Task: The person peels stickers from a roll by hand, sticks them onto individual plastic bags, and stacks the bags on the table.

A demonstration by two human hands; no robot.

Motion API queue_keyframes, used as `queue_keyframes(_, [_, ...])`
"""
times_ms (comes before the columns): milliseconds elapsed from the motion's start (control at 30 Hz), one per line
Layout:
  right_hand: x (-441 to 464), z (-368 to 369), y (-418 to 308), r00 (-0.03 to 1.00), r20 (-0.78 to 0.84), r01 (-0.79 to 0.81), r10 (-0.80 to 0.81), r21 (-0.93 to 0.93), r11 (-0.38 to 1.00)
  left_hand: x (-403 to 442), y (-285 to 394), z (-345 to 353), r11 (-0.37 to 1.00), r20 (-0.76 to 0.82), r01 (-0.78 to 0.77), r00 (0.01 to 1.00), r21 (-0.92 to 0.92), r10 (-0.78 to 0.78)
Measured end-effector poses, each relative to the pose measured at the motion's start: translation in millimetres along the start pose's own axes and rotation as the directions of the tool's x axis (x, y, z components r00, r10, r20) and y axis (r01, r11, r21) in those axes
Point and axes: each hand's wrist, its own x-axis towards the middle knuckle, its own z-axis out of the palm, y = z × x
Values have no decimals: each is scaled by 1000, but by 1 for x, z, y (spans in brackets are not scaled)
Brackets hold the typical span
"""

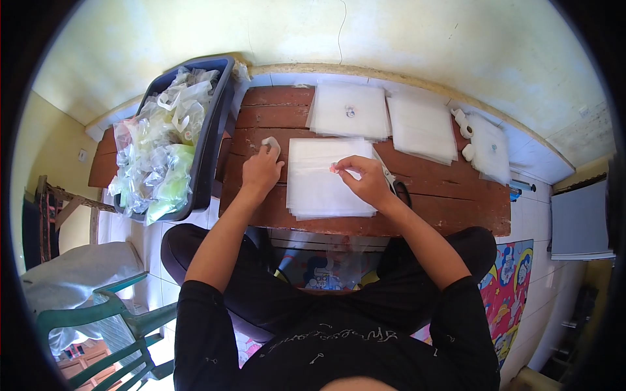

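Note:
My left hand (262, 169) rests on the brown table with its fingers closed round a small white roll (271, 143), partly hidden by the fingers. To the right of it lies a stack of clear plastic bags (310, 189), squared up near the table's front edge. Over the middle of this stack, my right hand (366, 181) pinches a small pinkish-red sticker (333, 168) between thumb and fingers. Scissors (402, 191) with black handles lie beside the stack, partly covered by my right hand and forearm.
A dark plastic tub (225, 98) full of crumpled bags stands to the left. More bag stacks (352, 107) (424, 127) (490, 146) line the table's back and right. White rolls (462, 123) sit between two of them. A green chair (124, 319) stands at lower left.

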Motion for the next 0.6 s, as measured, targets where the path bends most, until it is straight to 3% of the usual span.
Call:
queue_keyframes(167, [-1, -2, 4, 999, -7, -49, 49, 5, 999, 1, 12, -12, 999, 34, 9, 999, 54, -11])
queue_keyframes(233, [0, -2, 3, 998, -14, -68, 68, 8, 998, 0, 18, -14, 983, -230, -77, 966, 164, 114])
queue_keyframes(267, [0, -3, 2, 996, -6, -90, 90, -11, 996, 0, 22, -14, 984, -230, -77, 966, 163, 114])
queue_keyframes(333, [1, -3, 2, 994, 0, -111, 111, -29, 993, 0, 35, -18, 955, -274, -250, 941, -162, 200])
queue_keyframes(367, [1, -3, 2, 996, 22, -89, 90, -55, 995, -2, 45, -17, 954, -272, -250, 941, -163, 201])
queue_keyframes(400, [1, -3, 2, 997, 44, -65, 69, -81, 995, -5, 55, -15, 850, -145, -206, 977, -485, 154])
queue_keyframes(433, [1, -3, 1, 996, 45, -67, 71, -82, 994, -8, 64, -14, 657, -4, -101, 989, -747, 147])
queue_keyframes(600, [-1, -1, 0, 987, 158, 36, -18, -107, 994, -20, 85, -17, 554, 159, 45, 974, -832, 160])
